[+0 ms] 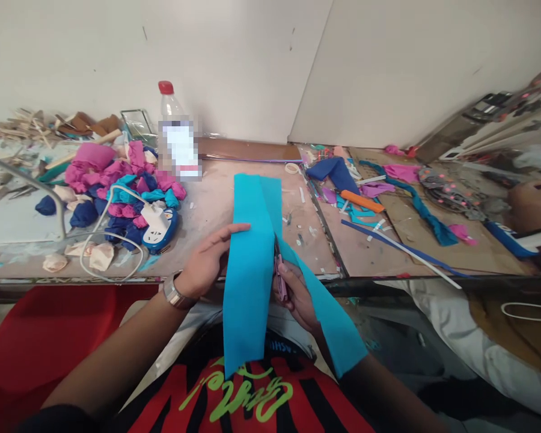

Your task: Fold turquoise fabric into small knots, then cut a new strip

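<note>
A long turquoise strip of crepe paper (pixel 249 258) hangs upright in front of my body, with its top over the table. My left hand (pixel 207 260) grips its left edge; the index finger lies across the front and the thumb is hidden behind the sheet. My right hand (pixel 300 294) is closed round a pair of scissors (pixel 280 276) with pink handles. Their blades stand at the cut between the main strip and a narrower turquoise piece (pixel 333 319), which drapes over my right wrist and forearm. The blade tips are partly hidden by the paper.
Crumpled pink and blue pieces (pixel 90 171) lie at left by a white-blue power strip (pixel 161 228) with its cable. A bottle (pixel 169 102) stands behind a phone (pixel 180 147). Right are an orange-handled cutter (pixel 362 201), scraps and a white stick (pixel 415 255). Another person's hand (pixel 534 204) is far right.
</note>
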`<state>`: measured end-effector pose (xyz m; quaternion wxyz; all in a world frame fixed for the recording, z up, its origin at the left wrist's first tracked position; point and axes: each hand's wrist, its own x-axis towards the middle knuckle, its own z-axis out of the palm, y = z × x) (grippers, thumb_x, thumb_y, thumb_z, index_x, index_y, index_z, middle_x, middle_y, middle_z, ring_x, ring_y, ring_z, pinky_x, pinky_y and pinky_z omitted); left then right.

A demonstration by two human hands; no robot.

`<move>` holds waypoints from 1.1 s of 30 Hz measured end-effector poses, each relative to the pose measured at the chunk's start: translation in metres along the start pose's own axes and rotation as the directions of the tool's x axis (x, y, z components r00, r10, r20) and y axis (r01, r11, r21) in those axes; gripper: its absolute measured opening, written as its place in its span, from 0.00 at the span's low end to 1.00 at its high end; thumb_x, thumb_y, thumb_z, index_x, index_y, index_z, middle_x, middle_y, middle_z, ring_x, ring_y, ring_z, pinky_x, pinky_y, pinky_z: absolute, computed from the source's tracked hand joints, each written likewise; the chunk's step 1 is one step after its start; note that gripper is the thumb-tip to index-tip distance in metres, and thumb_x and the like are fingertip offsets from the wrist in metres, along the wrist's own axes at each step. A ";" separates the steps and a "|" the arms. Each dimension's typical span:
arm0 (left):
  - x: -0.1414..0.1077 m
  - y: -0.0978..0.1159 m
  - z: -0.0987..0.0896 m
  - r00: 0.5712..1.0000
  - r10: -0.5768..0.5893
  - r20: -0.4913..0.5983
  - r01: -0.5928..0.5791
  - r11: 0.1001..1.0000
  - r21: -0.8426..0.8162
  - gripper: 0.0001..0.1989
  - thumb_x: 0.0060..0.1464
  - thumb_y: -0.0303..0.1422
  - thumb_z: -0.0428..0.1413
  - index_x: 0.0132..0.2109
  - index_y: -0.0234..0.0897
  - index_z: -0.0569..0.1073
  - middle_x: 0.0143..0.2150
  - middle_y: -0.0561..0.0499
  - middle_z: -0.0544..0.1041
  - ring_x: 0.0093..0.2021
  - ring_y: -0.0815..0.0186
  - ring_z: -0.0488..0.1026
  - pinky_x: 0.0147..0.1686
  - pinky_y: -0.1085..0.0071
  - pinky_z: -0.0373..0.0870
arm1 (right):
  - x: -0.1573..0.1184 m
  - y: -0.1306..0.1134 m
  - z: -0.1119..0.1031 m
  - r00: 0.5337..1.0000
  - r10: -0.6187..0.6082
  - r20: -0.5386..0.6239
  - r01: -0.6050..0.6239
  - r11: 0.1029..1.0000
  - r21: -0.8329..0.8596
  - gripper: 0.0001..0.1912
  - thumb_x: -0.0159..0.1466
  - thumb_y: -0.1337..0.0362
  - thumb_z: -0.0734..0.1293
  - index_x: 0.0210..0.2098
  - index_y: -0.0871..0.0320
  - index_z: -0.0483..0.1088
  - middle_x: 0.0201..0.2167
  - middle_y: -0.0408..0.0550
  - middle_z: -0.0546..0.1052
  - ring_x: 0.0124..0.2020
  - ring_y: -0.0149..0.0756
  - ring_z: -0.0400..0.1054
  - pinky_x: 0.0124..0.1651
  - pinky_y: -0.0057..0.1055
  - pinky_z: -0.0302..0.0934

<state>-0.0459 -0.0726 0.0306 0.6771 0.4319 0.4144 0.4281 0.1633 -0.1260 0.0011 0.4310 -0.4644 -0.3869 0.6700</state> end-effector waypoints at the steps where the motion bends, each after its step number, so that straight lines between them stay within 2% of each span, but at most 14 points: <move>1: 0.002 0.002 0.002 0.999 -0.042 -0.023 0.039 0.993 -0.115 0.23 0.62 0.39 0.57 0.61 0.37 0.76 0.45 0.46 0.84 0.37 0.61 0.80 0.38 0.66 0.80 | 0.001 -0.001 0.000 1.000 -0.005 0.005 0.005 1.000 0.010 0.27 0.62 0.37 0.71 0.30 0.54 0.65 0.17 0.35 0.62 0.15 0.23 0.46 0.17 0.25 0.38; 4: 0.012 0.007 0.006 0.991 -0.131 -0.020 0.118 0.943 -0.313 0.23 0.62 0.45 0.56 0.58 0.36 0.75 0.48 0.44 0.83 0.41 0.58 0.82 0.41 0.61 0.82 | 0.003 -0.002 0.002 1.000 0.005 0.025 -0.006 0.999 0.049 0.27 0.61 0.37 0.72 0.31 0.54 0.67 0.16 0.34 0.62 0.14 0.23 0.46 0.16 0.23 0.36; 6: 0.021 0.009 0.009 0.984 -0.177 -0.035 0.158 0.942 -0.297 0.23 0.61 0.44 0.60 0.59 0.39 0.74 0.46 0.45 0.83 0.40 0.59 0.82 0.40 0.62 0.82 | 0.005 -0.003 0.003 1.000 -0.001 0.027 0.000 0.998 0.067 0.27 0.61 0.37 0.72 0.30 0.54 0.66 0.15 0.34 0.62 0.14 0.22 0.46 0.15 0.23 0.37; 9: 0.038 0.012 0.011 0.967 -0.256 0.008 0.248 0.930 -0.271 0.25 0.57 0.40 0.66 0.59 0.41 0.74 0.48 0.45 0.83 0.42 0.56 0.83 0.43 0.57 0.83 | 0.007 -0.006 0.006 1.000 -0.016 0.012 0.015 0.997 0.080 0.28 0.60 0.38 0.73 0.28 0.55 0.64 0.16 0.34 0.63 0.13 0.22 0.49 0.15 0.22 0.39; 13: 0.066 0.015 0.013 0.970 -0.243 -0.010 0.239 0.960 -0.146 0.21 0.53 0.37 0.69 0.53 0.37 0.79 0.49 0.43 0.83 0.42 0.57 0.83 0.41 0.63 0.83 | 0.010 -0.010 0.008 1.000 -0.003 -0.018 0.006 0.991 0.130 0.28 0.57 0.39 0.76 0.28 0.55 0.64 0.16 0.34 0.64 0.13 0.21 0.49 0.15 0.22 0.40; 15: 0.079 0.016 0.013 0.954 -0.296 0.050 0.300 0.948 -0.110 0.24 0.53 0.38 0.68 0.55 0.35 0.78 0.45 0.41 0.84 0.39 0.53 0.83 0.39 0.57 0.83 | 0.011 -0.012 0.008 1.000 0.011 -0.012 -0.009 0.988 0.151 0.28 0.57 0.39 0.76 0.31 0.56 0.66 0.17 0.33 0.65 0.13 0.21 0.50 0.15 0.21 0.41; 17: 0.089 0.016 0.011 0.972 -0.235 -0.012 0.234 0.970 -0.065 0.26 0.50 0.35 0.70 0.56 0.34 0.77 0.38 0.42 0.84 0.34 0.56 0.82 0.36 0.59 0.83 | 0.012 -0.014 0.007 1.000 0.020 0.014 -0.022 0.987 0.157 0.27 0.58 0.39 0.75 0.35 0.57 0.69 0.17 0.33 0.66 0.13 0.21 0.51 0.16 0.21 0.42; 20: 0.097 0.016 0.008 0.984 -0.180 -0.018 0.178 0.983 -0.051 0.32 0.47 0.28 0.71 0.61 0.34 0.75 0.35 0.45 0.83 0.31 0.59 0.81 0.36 0.60 0.82 | 0.012 -0.018 0.006 0.998 0.019 0.052 -0.027 0.987 0.158 0.26 0.60 0.40 0.74 0.36 0.57 0.69 0.17 0.33 0.65 0.13 0.21 0.51 0.16 0.21 0.42; 22: 0.100 0.017 0.007 0.993 -0.117 -0.033 0.115 0.992 -0.055 0.40 0.45 0.25 0.71 0.66 0.38 0.70 0.38 0.47 0.83 0.32 0.61 0.81 0.38 0.60 0.82 | 0.015 -0.021 0.006 0.999 0.001 0.054 -0.009 0.987 0.160 0.26 0.59 0.40 0.74 0.36 0.57 0.69 0.17 0.33 0.65 0.13 0.21 0.52 0.17 0.21 0.42; 25: 0.101 0.020 0.007 0.992 -0.006 -0.129 -0.007 0.995 -0.098 0.55 0.43 0.23 0.71 0.74 0.43 0.56 0.44 0.49 0.83 0.36 0.60 0.82 0.43 0.59 0.82 | 0.022 -0.024 0.009 0.998 -0.054 0.039 0.048 0.987 0.153 0.27 0.58 0.39 0.75 0.36 0.57 0.70 0.17 0.33 0.65 0.14 0.22 0.53 0.17 0.22 0.43; 26: 0.102 0.022 0.007 0.990 -0.007 -0.144 -0.011 0.992 -0.125 0.56 0.43 0.23 0.71 0.75 0.43 0.53 0.43 0.48 0.83 0.37 0.59 0.82 0.43 0.57 0.83 | 0.025 -0.024 0.010 0.996 -0.076 0.034 0.071 0.987 0.142 0.27 0.58 0.39 0.75 0.35 0.57 0.70 0.17 0.33 0.65 0.14 0.22 0.53 0.18 0.22 0.44; 27: 0.102 0.024 0.007 0.992 -0.024 -0.121 0.004 0.987 -0.163 0.52 0.45 0.24 0.70 0.74 0.39 0.56 0.42 0.47 0.83 0.37 0.58 0.82 0.43 0.57 0.83 | 0.028 -0.025 0.010 0.994 -0.104 0.026 0.100 0.987 0.128 0.27 0.58 0.39 0.75 0.35 0.57 0.70 0.17 0.33 0.64 0.15 0.23 0.53 0.18 0.22 0.44; 29: 0.103 0.028 0.007 0.996 -0.085 0.010 0.084 0.964 -0.251 0.36 0.50 0.28 0.68 0.65 0.30 0.68 0.39 0.43 0.83 0.36 0.57 0.82 0.43 0.57 0.83 | 0.034 -0.025 0.011 0.988 -0.155 0.014 0.153 0.985 0.086 0.28 0.57 0.39 0.76 0.34 0.57 0.70 0.17 0.33 0.63 0.16 0.23 0.52 0.18 0.22 0.45; 33: 0.103 0.033 0.004 0.971 -0.121 0.205 0.188 0.919 -0.347 0.13 0.57 0.30 0.63 0.47 0.27 0.77 0.37 0.40 0.83 0.34 0.57 0.82 0.40 0.59 0.83 | 0.043 -0.023 0.007 0.976 -0.213 -0.045 0.211 0.977 -0.029 0.31 0.53 0.36 0.77 0.34 0.57 0.71 0.19 0.34 0.64 0.18 0.23 0.55 0.18 0.22 0.47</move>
